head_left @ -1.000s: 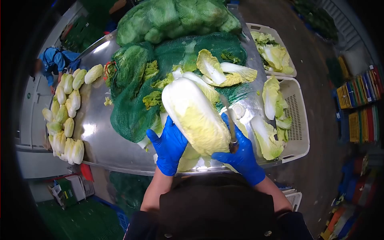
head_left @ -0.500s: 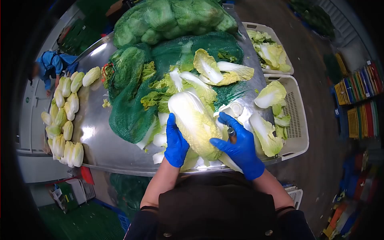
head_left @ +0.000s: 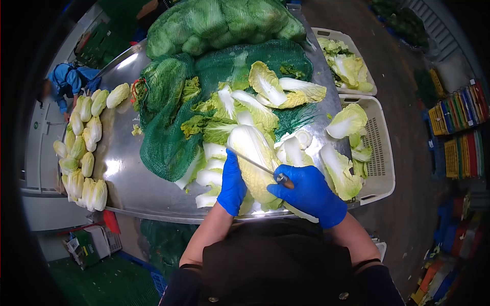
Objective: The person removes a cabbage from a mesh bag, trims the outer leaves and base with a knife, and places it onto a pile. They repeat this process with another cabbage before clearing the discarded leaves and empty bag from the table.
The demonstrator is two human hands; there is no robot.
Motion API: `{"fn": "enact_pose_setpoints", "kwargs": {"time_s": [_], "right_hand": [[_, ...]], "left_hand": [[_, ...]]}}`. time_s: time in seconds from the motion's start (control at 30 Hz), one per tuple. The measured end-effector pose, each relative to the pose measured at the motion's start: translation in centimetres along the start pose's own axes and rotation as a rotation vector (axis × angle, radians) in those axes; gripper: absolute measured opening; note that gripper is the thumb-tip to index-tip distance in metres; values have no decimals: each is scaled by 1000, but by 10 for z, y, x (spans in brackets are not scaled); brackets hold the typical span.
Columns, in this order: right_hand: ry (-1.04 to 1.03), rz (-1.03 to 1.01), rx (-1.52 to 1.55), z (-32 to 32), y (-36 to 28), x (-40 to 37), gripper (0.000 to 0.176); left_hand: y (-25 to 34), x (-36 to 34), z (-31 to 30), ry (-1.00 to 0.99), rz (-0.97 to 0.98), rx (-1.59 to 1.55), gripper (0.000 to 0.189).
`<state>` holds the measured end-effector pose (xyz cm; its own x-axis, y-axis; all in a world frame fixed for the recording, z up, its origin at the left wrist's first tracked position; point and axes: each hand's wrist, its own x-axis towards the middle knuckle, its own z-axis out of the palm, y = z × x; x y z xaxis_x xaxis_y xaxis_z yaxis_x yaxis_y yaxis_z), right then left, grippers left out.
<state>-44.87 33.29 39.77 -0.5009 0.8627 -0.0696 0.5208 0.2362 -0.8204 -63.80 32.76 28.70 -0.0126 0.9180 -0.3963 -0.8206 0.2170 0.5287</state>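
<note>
My left hand (head_left: 232, 186), in a blue glove, is closed against the left side of a napa cabbage (head_left: 247, 137). The cabbage has its white base pointing away from me and its yellow-green leaf end toward me. In my right hand (head_left: 311, 194), also blue-gloved, is a knife (head_left: 255, 163) with a wooden handle. Its thin blade lies slantwise across the cabbage, the tip close to my left fingers. Loose cabbage leaves (head_left: 212, 177) are spread left of the cabbage, and more leaves (head_left: 268, 86) lie beyond it. Cut white pieces (head_left: 301, 137) sit to its right.
A full green mesh sack (head_left: 224, 23) lies at the far side of the metal table (head_left: 127, 168). Trimmed cabbages (head_left: 84, 137) line its left end, near a person in blue (head_left: 74, 79). White crates (head_left: 377, 148) with leaves stand at the right.
My left hand and the cabbage have shifted slightly right, and the cabbage stands straighter. My right hand has turned over, bringing the knife blade into view across the cabbage.
</note>
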Motion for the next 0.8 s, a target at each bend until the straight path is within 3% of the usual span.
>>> {"fn": "enact_pose_setpoints", "kwargs": {"time_s": [0.17,0.2,0.27,0.33,0.37,0.4,0.47,0.5,0.53,0.57,0.63,0.67,0.73,0.8], "right_hand": [[71,-211,-26,-14,4,0,24],[71,-210,-25,-23,-1,2,24],[-140,422,642,-46,-13,8,23],[134,283,1580,-33,27,20,20],[241,278,1715,-31,50,35,19],[176,302,1815,-40,65,42,21],[585,512,1572,-20,89,48,30],[490,541,1486,-12,88,43,34],[397,570,1397,0,83,28,38],[239,443,1313,10,68,10,40],[-73,384,1025,16,36,-10,48],[-96,349,838,23,20,-15,59],[32,144,932,40,10,-16,69],[-3,167,914,24,8,-13,70]], "left_hand": [[-3,-2,-10,-9,49,158,56],[-7,1,-21,-40,32,214,62],[-4,-4,-18,-71,11,273,68],[9,-24,10,-24,-348,-61,67],[9,-31,9,-139,-411,-295,71],[6,-36,20,-332,-381,-249,76],[4,-26,8,-492,-349,-277,79],[7,-25,13,-493,-339,-275,79],[12,-27,20,-361,-288,-297,79],[15,-26,25,-232,-236,-318,79],[15,-16,21,-207,-160,-328,80],[14,-11,19,-179,-97,-338,82],[14,-9,16,-146,-20,-367,81],[19,-8,13,-113,78,-150,79]]}}
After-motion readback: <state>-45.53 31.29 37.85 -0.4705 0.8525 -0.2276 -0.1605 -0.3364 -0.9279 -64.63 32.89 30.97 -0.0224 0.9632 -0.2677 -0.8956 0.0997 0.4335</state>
